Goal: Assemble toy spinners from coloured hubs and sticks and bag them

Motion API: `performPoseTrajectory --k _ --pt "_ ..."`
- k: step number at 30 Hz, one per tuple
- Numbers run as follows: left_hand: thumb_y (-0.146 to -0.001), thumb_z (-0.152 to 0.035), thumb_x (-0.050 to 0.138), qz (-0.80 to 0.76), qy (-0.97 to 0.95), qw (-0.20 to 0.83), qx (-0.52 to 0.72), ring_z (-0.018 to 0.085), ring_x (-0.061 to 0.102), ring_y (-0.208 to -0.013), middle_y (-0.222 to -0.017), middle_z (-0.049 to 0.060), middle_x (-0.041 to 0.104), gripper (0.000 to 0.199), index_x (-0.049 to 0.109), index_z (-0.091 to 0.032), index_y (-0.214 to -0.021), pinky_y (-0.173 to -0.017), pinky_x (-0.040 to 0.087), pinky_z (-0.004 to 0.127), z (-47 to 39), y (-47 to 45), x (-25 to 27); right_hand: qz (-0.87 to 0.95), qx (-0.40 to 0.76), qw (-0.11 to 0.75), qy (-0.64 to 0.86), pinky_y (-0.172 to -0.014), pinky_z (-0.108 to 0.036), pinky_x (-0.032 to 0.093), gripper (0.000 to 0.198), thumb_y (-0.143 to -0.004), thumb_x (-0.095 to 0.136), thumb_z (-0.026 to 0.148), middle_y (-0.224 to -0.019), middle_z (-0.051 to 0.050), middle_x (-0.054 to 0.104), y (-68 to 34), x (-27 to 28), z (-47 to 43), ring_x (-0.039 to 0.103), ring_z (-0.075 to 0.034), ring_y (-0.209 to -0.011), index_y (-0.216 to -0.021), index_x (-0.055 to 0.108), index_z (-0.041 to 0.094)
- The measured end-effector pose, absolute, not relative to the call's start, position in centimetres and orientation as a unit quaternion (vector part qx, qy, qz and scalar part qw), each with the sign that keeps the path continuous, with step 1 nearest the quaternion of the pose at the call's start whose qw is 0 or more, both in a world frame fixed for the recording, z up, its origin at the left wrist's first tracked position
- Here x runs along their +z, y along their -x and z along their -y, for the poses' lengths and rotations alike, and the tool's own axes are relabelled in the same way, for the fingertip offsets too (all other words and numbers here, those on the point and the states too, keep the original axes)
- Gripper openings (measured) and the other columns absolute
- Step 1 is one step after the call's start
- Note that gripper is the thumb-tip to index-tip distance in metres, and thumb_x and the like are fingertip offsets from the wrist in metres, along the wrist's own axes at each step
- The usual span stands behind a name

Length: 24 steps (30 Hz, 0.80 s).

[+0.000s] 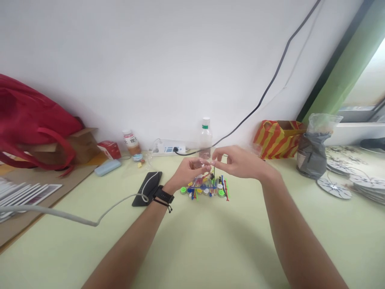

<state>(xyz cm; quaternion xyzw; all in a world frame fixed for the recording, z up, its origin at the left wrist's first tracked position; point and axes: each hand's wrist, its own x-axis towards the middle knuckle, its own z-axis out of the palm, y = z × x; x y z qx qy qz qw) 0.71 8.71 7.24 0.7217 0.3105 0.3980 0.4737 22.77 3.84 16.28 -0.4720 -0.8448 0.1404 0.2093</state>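
Observation:
My left hand (pixel 191 171), with a black watch (pixel 164 195) on its wrist, is closed in a pinch above the middle of the table. My right hand (pixel 234 161) meets it from the other side, thumb and forefinger pressed together close to the left fingertips. Whatever sits between the fingers is too small and blurred to name. Just below both hands lies a pile of small colourful plastic pieces (pixel 204 188), among them round green caps (pixel 221 193) and a thin red arrow-tipped stick (pixel 226 190). The fingers partly cover the pile's back.
Behind the hands stand a clear bottle (pixel 205 138) and a white power strip (pixel 167 147). A black phone (pixel 147 188) with a cable lies left. Farther left are a drink bottle (pixel 131 142) and a red bag (pixel 33 116). A striped bag (pixel 276 138), grey bag (pixel 312 154) and discs (pixel 333 188) stand right.

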Motion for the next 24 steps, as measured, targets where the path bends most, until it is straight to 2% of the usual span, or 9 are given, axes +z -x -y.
performPoseTrajectory --k 4,7,9,11,14,16,20,24 --pt "-0.08 -0.047 0.081 -0.338 -0.737 0.417 0.411 0.008 0.044 -0.053 -0.061 -0.002 0.06 0.036 0.078 -0.014 -0.094 -0.05 0.032 0.022 -8.52 -1.14 7.24 0.823 0.215 0.186 0.491 -0.06 -0.025 0.045 0.025 -0.095 0.058 0.045 -0.108 -0.004 0.072 -23.13 16.06 -4.22 0.065 -0.013 -0.063 -0.104 0.069 0.023" --pt "-0.082 -0.049 0.079 -0.339 -0.745 0.392 0.421 0.008 0.04 -0.052 -0.062 -0.002 0.06 0.036 0.078 -0.014 -0.092 -0.049 0.03 0.022 -8.43 -1.38 7.3 0.816 0.266 0.172 0.484 -0.056 -0.025 0.046 0.029 -0.095 0.057 0.047 -0.11 -0.006 0.073 -23.32 16.02 -4.48 0.064 -0.011 -0.055 -0.1 0.07 0.021" --pt "-0.087 -0.052 0.074 -0.329 -0.748 0.395 0.42 0.009 0.045 -0.055 -0.07 0.002 0.066 0.039 0.077 -0.013 -0.095 -0.05 0.034 0.022 -8.39 -1.49 7.34 0.817 0.284 0.163 0.475 -0.054 -0.025 0.045 0.031 -0.095 0.057 0.049 -0.101 -0.005 0.074 -23.35 16.07 -4.58 0.065 -0.012 -0.054 -0.094 0.071 0.02" --pt "-0.091 -0.054 0.068 -0.318 -0.755 0.397 0.414 0.011 0.05 -0.059 -0.076 0.005 0.07 0.043 0.077 -0.013 -0.096 -0.053 0.038 0.023 -8.38 -1.54 7.34 0.819 0.287 0.151 0.474 -0.051 -0.024 0.043 0.036 -0.094 0.057 0.051 -0.083 -0.004 0.073 -23.31 16.16 -4.6 0.066 -0.015 -0.056 -0.086 0.071 0.019" --pt "-0.096 -0.057 0.059 -0.307 -0.766 0.385 0.412 0.013 0.056 -0.065 -0.079 0.007 0.072 0.048 0.078 -0.013 -0.093 -0.058 0.043 0.023 -8.46 -1.55 7.25 0.823 0.262 0.143 0.484 -0.047 -0.024 0.037 0.044 -0.093 0.055 0.054 -0.059 -0.002 0.065 -23.16 16.29 -4.54 0.062 -0.016 -0.055 -0.071 0.067 0.018" --pt "-0.099 -0.058 0.053 -0.305 -0.763 0.387 0.418 0.014 0.057 -0.067 -0.08 0.008 0.073 0.052 0.078 -0.013 -0.097 -0.062 0.046 0.024 -8.56 -1.54 7.16 0.821 0.233 0.165 0.494 -0.046 -0.025 0.033 0.049 -0.094 0.053 0.056 -0.055 -0.002 0.062 -23.07 16.32 -4.49 0.056 -0.014 -0.05 -0.066 0.065 0.018" --pt "-0.103 -0.056 0.046 -0.305 -0.751 0.398 0.429 0.015 0.057 -0.07 -0.086 0.009 0.073 0.054 0.076 -0.013 -0.112 -0.067 0.047 0.026 -8.71 -1.47 7.12 0.803 0.166 0.269 0.506 -0.047 -0.026 0.027 0.054 -0.096 0.047 0.056 -0.051 0.001 0.054 -22.93 16.12 -4.57 0.043 -0.01 -0.046 -0.058 0.055 0.018" --pt "-0.104 -0.055 0.042 -0.312 -0.752 0.389 0.431 0.013 0.054 -0.064 -0.092 0.008 0.075 0.054 0.075 -0.015 -0.12 -0.061 0.044 0.026 -8.78 -1.32 7.32 0.793 0.076 0.353 0.491 -0.051 -0.028 0.021 0.056 -0.098 0.049 0.048 -0.049 0.003 0.038 -22.59 15.62 -4.91 0.028 -0.009 -0.05 -0.051 0.044 0.019"
